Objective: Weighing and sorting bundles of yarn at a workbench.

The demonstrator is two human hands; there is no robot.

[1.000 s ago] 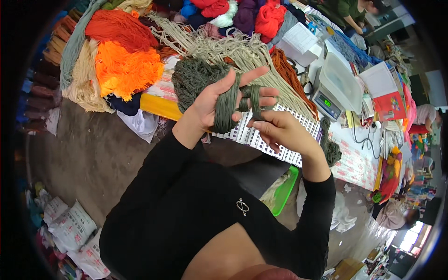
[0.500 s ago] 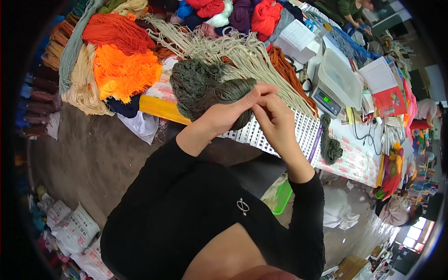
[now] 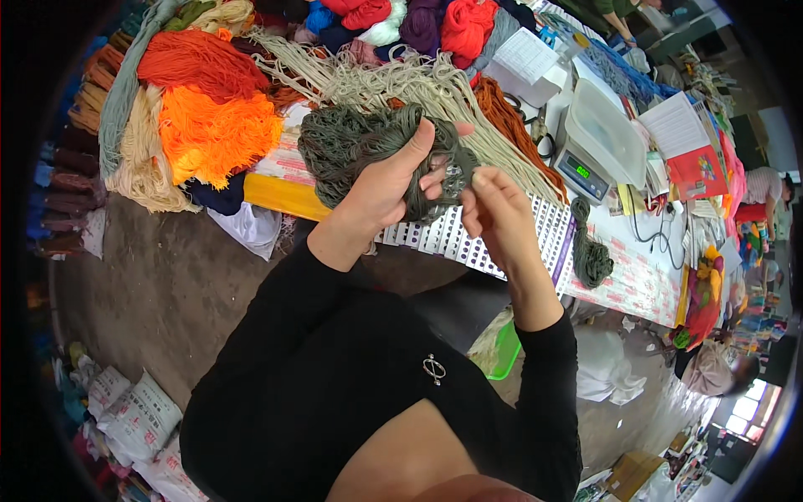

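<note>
A thick hank of dark grey-green yarn (image 3: 347, 151) hangs in front of me over the table edge, its far part bunched up. My left hand (image 3: 389, 180) is wrapped round its near end, thumb on top and fingers curled through the strands. At the right end of the hank, my right hand (image 3: 502, 209) pinches a few loose strands between thumb and fingertips. Beneath both hands lies a white card with rows of punched holes (image 3: 477, 245). A smaller twisted skein of the same dark yarn (image 3: 592, 255) rests to the right of the card.
Cream yarn (image 3: 443, 92) and rust-brown yarn (image 3: 519, 125) spread behind my hands. Orange yarn (image 3: 217, 134) is piled at the left. A digital scale (image 3: 583, 176) with a clear plastic tray (image 3: 606, 130) stands at the right, near scissors (image 3: 545, 147). Other people sit farther right.
The hank has loosened and opened out around my left hand's fingers. My right hand has moved slightly right and down from my left, drawing strands along.
</note>
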